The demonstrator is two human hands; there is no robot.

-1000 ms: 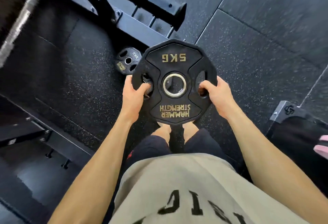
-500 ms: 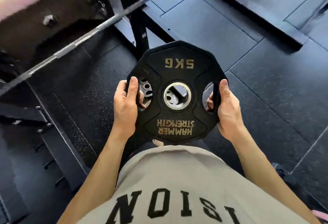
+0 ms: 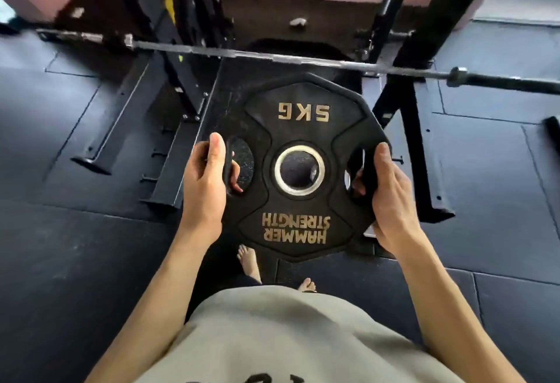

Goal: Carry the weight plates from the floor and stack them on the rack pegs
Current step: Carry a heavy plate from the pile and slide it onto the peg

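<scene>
Between my two hands, held out over the dark rubber floor (image 3: 75,261), I have the black weight plate (image 3: 298,219) with its face turned up toward the head camera. Its gold lettering reads 5KG on the far side and HAMMER STRENGTH on the near side, upside down to me. My left hand (image 3: 204,188) grips the left edge, fingers (image 3: 235,178) curled up through the left grip slot and thumb laid along the rim. My right hand (image 3: 391,197) grips the right edge the same way, fingers hooked through the right slot. The plate hangs clear of the floor, just short of the barbell (image 3: 272,57) that crosses the view on the black rack frame (image 3: 409,128) ahead. Below the plate I can see two bare feet (image 3: 249,261) on the floor and a grey shirt (image 3: 272,337).
</scene>
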